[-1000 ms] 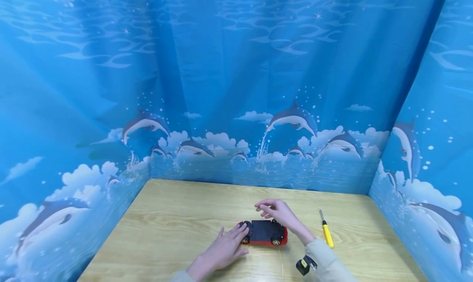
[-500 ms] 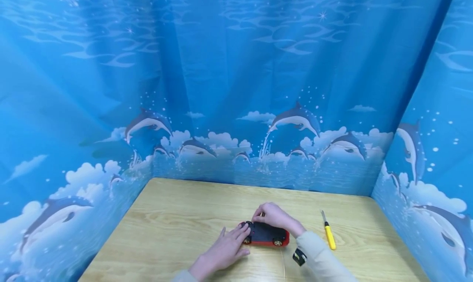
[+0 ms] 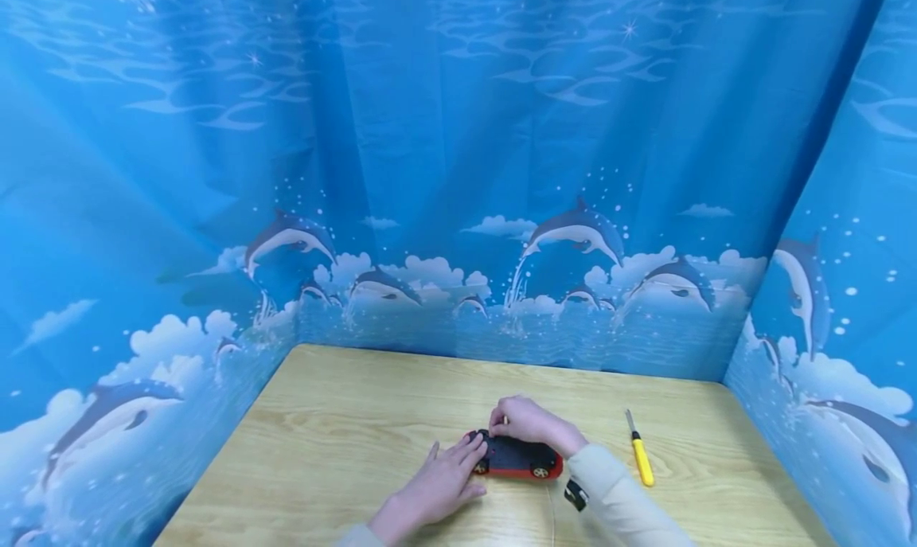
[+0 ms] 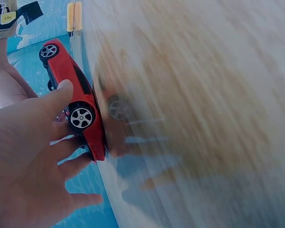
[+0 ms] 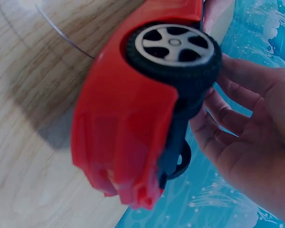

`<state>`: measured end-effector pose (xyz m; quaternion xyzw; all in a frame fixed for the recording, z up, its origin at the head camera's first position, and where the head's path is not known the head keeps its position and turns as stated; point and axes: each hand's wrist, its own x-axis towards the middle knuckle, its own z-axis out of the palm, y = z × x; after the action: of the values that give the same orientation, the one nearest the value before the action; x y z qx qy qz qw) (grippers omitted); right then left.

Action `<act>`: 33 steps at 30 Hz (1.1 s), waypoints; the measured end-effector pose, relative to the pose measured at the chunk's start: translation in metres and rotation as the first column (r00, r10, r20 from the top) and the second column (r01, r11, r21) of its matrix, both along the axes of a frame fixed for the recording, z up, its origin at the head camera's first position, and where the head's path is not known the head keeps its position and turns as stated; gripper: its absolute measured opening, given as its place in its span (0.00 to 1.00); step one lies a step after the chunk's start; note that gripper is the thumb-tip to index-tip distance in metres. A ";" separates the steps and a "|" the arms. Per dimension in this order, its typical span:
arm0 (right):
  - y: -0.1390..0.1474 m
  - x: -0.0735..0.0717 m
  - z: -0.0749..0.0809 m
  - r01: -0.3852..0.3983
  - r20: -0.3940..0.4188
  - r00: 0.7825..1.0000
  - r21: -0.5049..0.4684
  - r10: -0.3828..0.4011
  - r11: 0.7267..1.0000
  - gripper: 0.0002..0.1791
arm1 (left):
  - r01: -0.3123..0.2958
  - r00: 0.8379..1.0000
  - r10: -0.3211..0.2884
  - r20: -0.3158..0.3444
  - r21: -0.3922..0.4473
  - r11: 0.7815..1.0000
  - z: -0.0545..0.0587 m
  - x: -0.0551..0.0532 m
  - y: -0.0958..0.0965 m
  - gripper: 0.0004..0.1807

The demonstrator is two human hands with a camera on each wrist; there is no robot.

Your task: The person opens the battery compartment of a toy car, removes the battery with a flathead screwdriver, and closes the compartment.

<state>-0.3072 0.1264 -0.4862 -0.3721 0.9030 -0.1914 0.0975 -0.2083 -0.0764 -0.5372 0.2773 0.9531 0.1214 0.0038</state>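
Observation:
A red toy car lies upside down on the table, its black underside facing up. My left hand rests straight fingers on the car's left end. In the left wrist view its thumb extends past the car's side, beside a wheel. My right hand reaches over the far side, with bent fingers and thumb brought together at the underside. In the right wrist view the car's rear wheel and body hide those fingertips, so whether they pinch anything small cannot be seen.
A screwdriver with a yellow handle lies on the wooden table, right of the right forearm. Blue dolphin-print curtains enclose the table's back and sides. A thin line runs over the tabletop near the car.
My right hand has come down from above the car to its underside, its fingertips drawing together. My left hand stays on the car's left end, and the car has barely moved.

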 end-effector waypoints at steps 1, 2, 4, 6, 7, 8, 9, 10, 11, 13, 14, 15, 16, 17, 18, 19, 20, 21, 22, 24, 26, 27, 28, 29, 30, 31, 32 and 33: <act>-0.001 0.000 0.000 -0.004 -0.009 1.000 0.005 0.004 1.000 0.04 | -0.001 1.000 0.001 -0.004 -0.004 1.000 0.001 0.000 0.000 0.37; -0.001 0.000 -0.001 -0.006 -0.015 1.000 0.010 0.006 1.000 0.04 | -0.003 1.000 0.003 -0.009 -0.009 1.000 0.001 0.000 0.001 0.37; -0.001 0.000 -0.002 -0.001 -0.016 1.000 0.019 0.002 1.000 0.04 | -0.006 1.000 0.005 -0.021 -0.020 1.000 0.002 0.001 0.002 0.37; -0.001 0.000 -0.003 0.009 0.001 1.000 0.020 -0.009 1.000 0.04 | -0.010 1.000 0.009 -0.030 -0.027 1.000 0.003 0.001 0.003 0.36; -0.001 0.000 -0.003 0.016 0.017 1.000 0.016 -0.016 1.000 0.05 | -0.013 0.999 0.011 -0.032 -0.032 0.999 0.003 0.001 0.003 0.36; -0.001 -0.001 -0.003 0.022 0.036 0.999 0.010 -0.023 1.000 0.05 | -0.015 0.999 0.014 -0.033 -0.035 0.999 0.003 0.001 0.004 0.36; -0.001 -0.001 -0.003 0.027 0.054 0.998 0.001 -0.027 1.000 0.05 | -0.017 0.999 0.016 -0.032 -0.038 0.999 0.004 0.001 0.004 0.36; -0.001 -0.001 -0.003 0.031 0.073 0.997 -0.010 -0.030 0.999 0.05 | -0.018 0.999 0.017 -0.030 -0.040 0.999 0.004 0.001 0.004 0.36; -0.001 -0.002 -0.004 0.027 0.082 0.996 -0.024 -0.025 0.999 0.05 | -0.020 0.999 0.018 -0.028 -0.041 0.999 0.003 0.001 0.005 0.36; 0.000 -0.002 -0.003 0.017 0.096 0.995 -0.044 -0.013 0.999 0.06 | -0.022 1.000 0.021 -0.024 -0.045 0.999 0.003 0.001 0.005 0.36; 0.001 -0.003 -0.003 0.010 0.103 0.995 -0.055 -0.004 0.998 0.06 | -0.022 1.000 0.021 -0.023 -0.045 0.999 0.003 0.001 0.005 0.36; 0.001 -0.003 -0.003 0.002 0.109 0.994 -0.066 0.005 0.998 0.05 | -0.022 1.000 0.021 -0.023 -0.046 0.999 0.004 0.001 0.005 0.37; 0.002 -0.004 -0.003 -0.004 0.117 0.993 -0.076 0.013 0.997 0.05 | -0.022 0.999 0.021 -0.025 -0.046 0.999 0.004 0.001 0.005 0.37; 0.003 -0.004 -0.002 -0.010 0.123 0.992 -0.085 0.020 0.996 0.05 | -0.022 0.999 0.021 -0.027 -0.047 0.999 0.004 0.001 0.005 0.37; 0.004 -0.005 -0.001 -0.010 0.135 0.991 -0.091 0.022 0.996 0.05 | -0.023 0.999 0.022 -0.028 -0.046 0.999 0.004 0.002 0.005 0.37; 0.005 -0.005 -0.001 -0.008 0.148 0.989 -0.098 0.023 0.995 0.05 | -0.022 0.999 0.021 -0.027 -0.044 0.999 0.005 0.002 0.005 0.37; 0.006 -0.005 0.001 -0.007 0.159 0.987 -0.106 0.024 0.994 0.05 | -0.022 0.999 0.020 -0.027 -0.044 0.999 0.005 0.002 0.005 0.36; 0.007 -0.006 0.002 -0.008 0.164 0.986 -0.113 0.027 0.994 0.06 | -0.021 0.999 0.020 -0.025 -0.042 0.999 0.005 0.002 0.005 0.36; 0.009 -0.006 0.003 -0.010 0.165 0.986 -0.117 0.030 0.993 0.07 | -0.021 1.000 0.020 -0.021 -0.039 0.999 0.005 0.002 0.005 0.36; 0.012 -0.007 0.005 -0.013 0.169 0.985 -0.135 0.036 0.991 0.08 | -0.020 1.000 0.019 -0.013 -0.034 0.999 0.006 0.002 0.004 0.36; 0.014 -0.008 0.007 -0.013 0.169 0.985 -0.160 0.041 0.987 0.08 | -0.018 1.000 0.018 -0.009 -0.031 0.999 0.006 0.002 0.004 0.36; 0.015 -0.008 0.008 -0.013 0.170 0.984 -0.179 0.044 0.984 0.08 | -0.018 1.000 0.018 -0.009 -0.029 0.999 0.006 0.002 0.005 0.36; 0.016 -0.008 0.009 -0.010 0.167 0.985 -0.197 0.044 0.980 0.08 | -0.017 1.000 0.017 -0.010 -0.029 0.999 0.006 0.002 0.005 0.36; 0.017 -0.009 0.010 -0.005 0.169 0.985 -0.218 0.042 0.976 0.08 | -0.017 1.000 0.017 -0.010 -0.028 0.999 0.006 0.003 0.005 0.36; 0.018 -0.009 0.011 0.005 0.172 0.984 -0.238 0.037 0.971 0.08 | -0.017 1.000 0.016 -0.014 -0.029 0.999 0.006 0.003 0.005 0.36; 0.020 -0.009 0.011 0.016 0.174 0.984 -0.258 0.031 0.966 0.08 | -0.018 1.000 0.017 -0.015 -0.029 0.999 0.006 0.003 0.005 0.36; 0.021 -0.010 0.012 0.030 0.178 0.984 -0.277 0.021 0.960 0.08 | -0.018 1.000 0.018 -0.019 -0.031 0.999 0.006 0.003 0.004 0.36; 0.022 -0.010 0.012 0.046 0.180 0.984 -0.294 0.008 0.955 0.08 | -0.019 1.000 0.018 -0.020 -0.030 0.999 0.006 0.003 0.004 0.36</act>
<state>-0.3176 0.1486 -0.4741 -0.3553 0.8550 -0.3584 0.1194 -0.2051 -0.0720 -0.5313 0.2694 0.9574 0.1041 -0.0025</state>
